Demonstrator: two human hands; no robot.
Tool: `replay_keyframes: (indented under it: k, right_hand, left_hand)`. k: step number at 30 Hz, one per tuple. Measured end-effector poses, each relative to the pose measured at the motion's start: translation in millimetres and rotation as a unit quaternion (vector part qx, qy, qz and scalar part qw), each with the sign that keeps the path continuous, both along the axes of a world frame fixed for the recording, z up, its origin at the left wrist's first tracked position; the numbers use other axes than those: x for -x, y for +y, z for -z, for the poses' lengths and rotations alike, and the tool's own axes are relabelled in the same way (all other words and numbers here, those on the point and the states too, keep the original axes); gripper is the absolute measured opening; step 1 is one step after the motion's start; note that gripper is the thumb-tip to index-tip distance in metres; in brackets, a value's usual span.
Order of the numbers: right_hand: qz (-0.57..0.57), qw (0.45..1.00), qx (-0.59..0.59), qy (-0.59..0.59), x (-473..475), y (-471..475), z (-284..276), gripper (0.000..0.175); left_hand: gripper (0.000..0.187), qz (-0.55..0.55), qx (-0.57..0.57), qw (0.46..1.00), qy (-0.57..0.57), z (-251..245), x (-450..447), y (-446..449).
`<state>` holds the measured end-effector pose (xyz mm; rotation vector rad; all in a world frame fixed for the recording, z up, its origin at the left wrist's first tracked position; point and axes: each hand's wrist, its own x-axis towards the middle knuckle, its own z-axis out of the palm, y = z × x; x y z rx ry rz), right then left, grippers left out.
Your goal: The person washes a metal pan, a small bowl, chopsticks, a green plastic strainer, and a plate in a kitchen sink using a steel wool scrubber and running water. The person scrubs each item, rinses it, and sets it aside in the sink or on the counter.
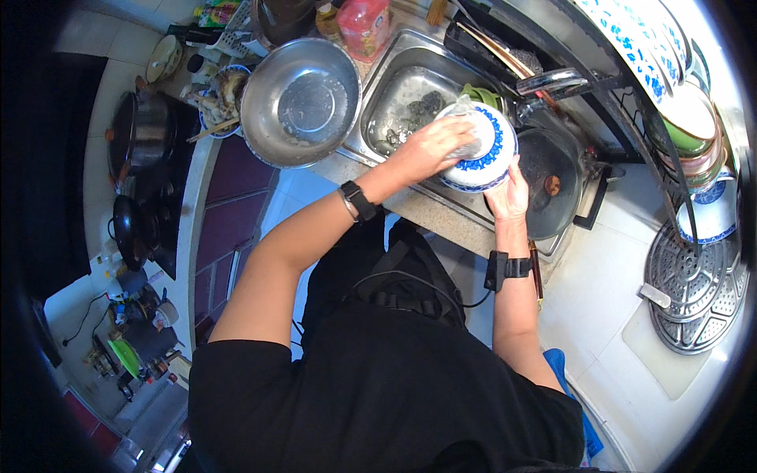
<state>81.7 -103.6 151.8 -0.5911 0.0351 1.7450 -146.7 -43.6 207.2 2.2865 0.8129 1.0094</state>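
Note:
A blue-and-white porcelain bowl is held tilted above the stainless steel sink, its round base appearing to face up. My right hand grips its rim from the near right side. My left hand presses a pale, crumpled cloth or pad against the base; its exact material is unclear. Behind the bowl, green dishware shows in part inside the left sink basin. A dark clump, perhaps a scouring pad, lies in that wet basin. A round glass lid with a brown knob rests over the right basin.
A large steel basin stands left of the sink. The faucet reaches in from the back right. A rack holds patterned plates and stacked bowls at right. Steamer plates lie below it. A pot sits on the stove.

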Motion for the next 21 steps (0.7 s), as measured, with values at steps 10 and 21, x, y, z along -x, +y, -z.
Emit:
replay_keyframes:
  k: [10, 21]
  right_hand:
    - [-0.016, 0.999, -0.026, -0.011, -7, 5, -4, 0.044]
    - [-0.043, 0.995, -0.037, -0.077, -7, 11, -5, 0.043]
  left_hand:
    - [0.04, 0.019, 0.058, 0.998, 0.024, -5, -3, 1]
    - [0.034, -0.148, 0.034, 0.985, -0.087, 7, -29, 13]
